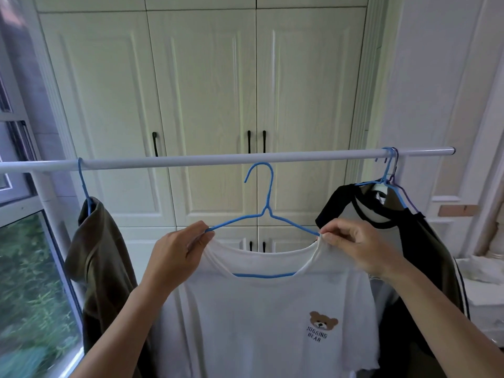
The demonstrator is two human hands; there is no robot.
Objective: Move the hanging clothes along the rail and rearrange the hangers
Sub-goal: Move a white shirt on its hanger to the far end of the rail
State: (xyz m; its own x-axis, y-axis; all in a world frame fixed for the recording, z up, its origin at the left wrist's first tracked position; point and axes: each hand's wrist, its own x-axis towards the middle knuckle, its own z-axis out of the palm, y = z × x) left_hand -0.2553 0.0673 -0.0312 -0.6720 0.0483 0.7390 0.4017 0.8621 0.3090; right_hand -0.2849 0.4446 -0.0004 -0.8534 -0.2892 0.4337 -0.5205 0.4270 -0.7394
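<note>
Behind everything stands a cream panelled wooden wardrobe (207, 105) with slim black handles, and a white round metal rail (207, 160) crosses in front of it from edge to edge. Below the middle of the rail hangs a white cotton T-shirt (259, 309), held up between both hands. An olive-brown garment (101, 255) hangs at the rail's left end on a blue wire hanger (81, 181) hooked over the rail. A black-and-beige top (336, 203) hangs at the right end, where a light blue hanger (387, 170) and a purple hanger (409, 203) hook on side by side. The left hand (177, 249) pinches the left arm of a blue wire coat hanger (266, 208) just above the shirt's shoulder. The right hand (357, 246) pinches the white neckline where it meets the hanger's right arm, fingers curled round the cloth. That hanger sits inside the shirt's neck, its bottom bar showing through the opening and its hook just beneath the rail. On the shirt's chest is a small brown bear print (323, 321) with dark lettering under it.
</note>
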